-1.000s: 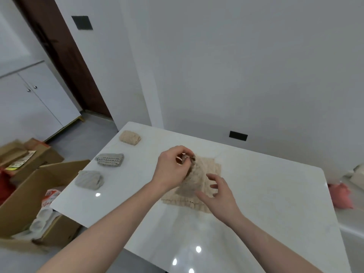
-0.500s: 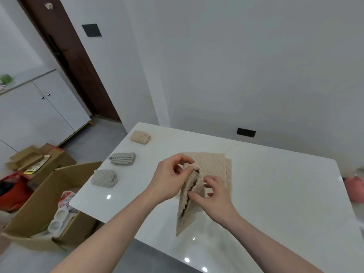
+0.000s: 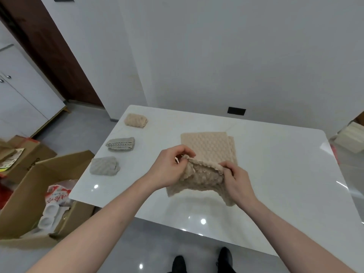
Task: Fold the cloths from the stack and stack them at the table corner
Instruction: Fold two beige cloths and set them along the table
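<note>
A beige textured cloth (image 3: 201, 179) hangs just above the white table (image 3: 275, 174), held by its top edge. My left hand (image 3: 170, 166) pinches its left corner and my right hand (image 3: 236, 179) pinches its right corner. Behind it a flat stack of beige cloths (image 3: 210, 144) lies on the table. Along the table's left edge sit three folded cloths: a beige one (image 3: 136, 120) at the far corner, a grey one (image 3: 121, 143) in the middle, and a grey one (image 3: 104, 166) nearest.
An open cardboard box (image 3: 29, 196) with packaging inside stands on the floor left of the table, with more boxes (image 3: 19, 148) behind it. White cabinets (image 3: 17, 95) and a dark door (image 3: 49, 46) are further left. A wall runs behind the table.
The cloth was lifted off the stack and hung bunched from both hands; now my hands have moved apart and it is spread wide between them. The camera tilted down.
</note>
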